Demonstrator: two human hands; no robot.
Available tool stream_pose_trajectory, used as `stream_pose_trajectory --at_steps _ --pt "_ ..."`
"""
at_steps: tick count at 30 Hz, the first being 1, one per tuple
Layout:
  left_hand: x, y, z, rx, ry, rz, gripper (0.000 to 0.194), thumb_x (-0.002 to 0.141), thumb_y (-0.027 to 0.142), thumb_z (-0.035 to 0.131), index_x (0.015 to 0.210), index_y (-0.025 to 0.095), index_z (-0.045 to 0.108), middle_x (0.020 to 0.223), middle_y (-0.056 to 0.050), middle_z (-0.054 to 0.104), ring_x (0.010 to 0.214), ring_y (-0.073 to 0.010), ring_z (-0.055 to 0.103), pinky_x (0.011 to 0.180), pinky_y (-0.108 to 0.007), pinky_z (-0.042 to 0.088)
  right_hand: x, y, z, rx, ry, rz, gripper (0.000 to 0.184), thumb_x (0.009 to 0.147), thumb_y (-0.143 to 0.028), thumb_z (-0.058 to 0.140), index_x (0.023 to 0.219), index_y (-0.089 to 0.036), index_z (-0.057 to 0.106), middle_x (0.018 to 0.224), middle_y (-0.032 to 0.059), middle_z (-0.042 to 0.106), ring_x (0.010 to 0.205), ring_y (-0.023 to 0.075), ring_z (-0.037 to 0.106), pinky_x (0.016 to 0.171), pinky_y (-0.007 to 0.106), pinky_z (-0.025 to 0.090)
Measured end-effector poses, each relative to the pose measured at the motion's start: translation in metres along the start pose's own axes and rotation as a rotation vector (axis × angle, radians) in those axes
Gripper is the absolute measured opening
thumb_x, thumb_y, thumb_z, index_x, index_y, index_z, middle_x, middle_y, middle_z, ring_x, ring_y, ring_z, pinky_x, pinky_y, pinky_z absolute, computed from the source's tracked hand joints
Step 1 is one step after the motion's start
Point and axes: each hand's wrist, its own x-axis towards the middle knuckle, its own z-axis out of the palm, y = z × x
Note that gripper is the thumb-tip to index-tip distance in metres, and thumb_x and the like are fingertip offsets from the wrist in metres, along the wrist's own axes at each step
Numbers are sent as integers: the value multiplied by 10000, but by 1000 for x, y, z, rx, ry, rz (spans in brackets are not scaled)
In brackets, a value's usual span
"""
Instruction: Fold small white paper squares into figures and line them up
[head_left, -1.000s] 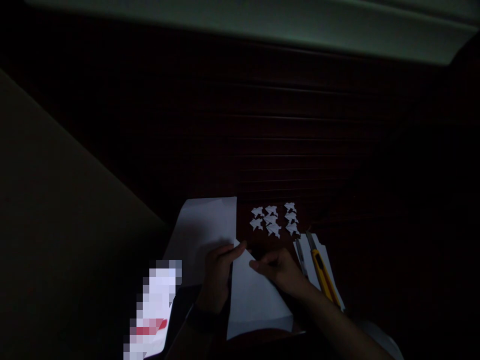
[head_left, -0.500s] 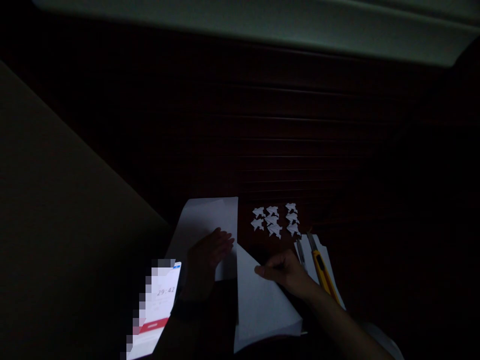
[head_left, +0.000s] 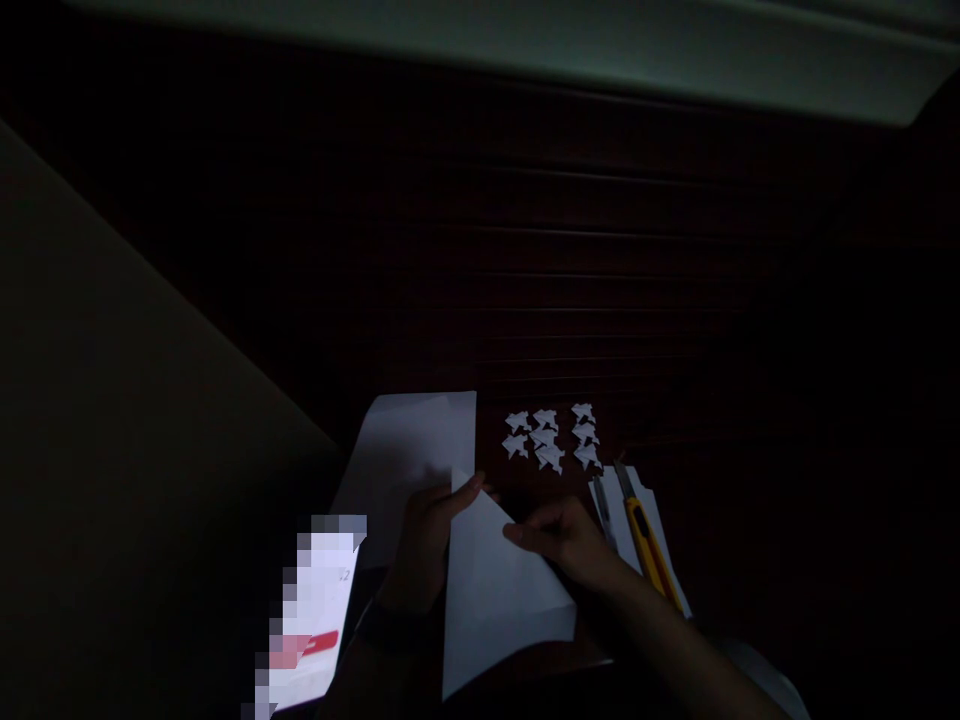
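Observation:
A sheet of white paper [head_left: 499, 590] with a slanted upper right edge is held between my hands. My left hand [head_left: 435, 525] pinches it near the top corner, thumb in front and the other fingers partly behind. On the slanted edge, my right hand [head_left: 562, 540] grips the paper with the thumb on the near side. Beyond them, several small folded paper figures [head_left: 546, 440] lie in three columns on the dark table. More white paper [head_left: 412, 430] lies flat behind my left hand.
A yellow utility knife [head_left: 649, 545] with its blade out and a pen [head_left: 603, 510] rest on white paper at the right. A lit phone [head_left: 315, 610], partly pixelated, is at the lower left. A pale wall or panel [head_left: 112, 400] rises on the left. The room is very dark.
My left hand has moved from above the flat paper to the held sheet and now pinches its top corner. The sheet has shifted slightly left; my right hand keeps its grip.

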Motion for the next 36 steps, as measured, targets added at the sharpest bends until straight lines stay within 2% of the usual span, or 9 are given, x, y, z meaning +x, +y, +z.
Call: stream_pose_trajectory --at_steps 6,14,17,21,24,28,31,32,36 --pt "-4 4 -2 33 17 29 260 645 358 730 784 138 725 663 -58 707 555 -192 638 503 -270 460 -1 0 -2 19 -5 25 383 696 -489 676 601 -118 688 515 -11 552 460 85 414 447 212 304" --pt "10 11 -24 78 195 112 301 630 376 740 795 125 723 771 -91 729 696 -238 680 641 -321 516 -4 -6 -12 -67 -35 -18 385 724 -474 657 580 -118 689 486 -16 530 452 78 392 444 216 274" --pt "14 11 -32 109 185 152 260 656 351 726 811 142 724 814 -92 731 784 -248 678 683 -325 515 -5 -6 -14 -66 -50 -25 371 723 -475 657 616 -124 708 520 -3 577 468 90 432 467 225 307" --pt "9 19 -35 84 194 141 234 672 319 720 821 139 722 858 -100 729 791 -267 668 656 -344 506 -9 -7 -21 -101 -75 -43 373 723 -481 652 615 -129 711 540 1 597 493 101 454 500 237 336" --pt "4 23 -33 85 173 122 252 740 324 672 906 135 694 892 -89 709 820 -254 651 685 -355 507 -13 -11 -28 -150 -100 -59 374 715 -479 658 584 -130 696 496 -20 543 470 87 403 463 228 288" --pt "3 24 -34 105 156 119 286 868 318 533 1085 136 575 1091 -95 599 909 -194 601 780 -380 506 -20 -19 -41 -230 -146 -73 371 732 -466 645 561 -140 687 454 -34 504 431 73 349 425 225 227" --pt "3 28 -38 107 173 156 292 870 303 530 1129 170 553 1156 -90 565 963 -204 582 805 -394 499 -26 -24 -60 -320 -235 -78 339 745 -454 636 610 -155 718 513 5 609 456 105 453 452 232 313" --pt "2 29 -38 106 169 170 270 834 288 579 1078 174 604 1141 -95 589 968 -214 586 799 -361 502 -27 -25 -67 -349 -267 -77 318 749 -446 636 644 -161 729 571 23 652 505 129 514 493 241 361" --pt "1 22 -30 110 135 167 224 716 327 693 827 133 711 872 -107 698 809 -246 645 674 -321 507 -25 -27 -83 -349 121 -147 345 794 -453 590 674 -155 715 688 55 696 691 195 617 668 292 442"
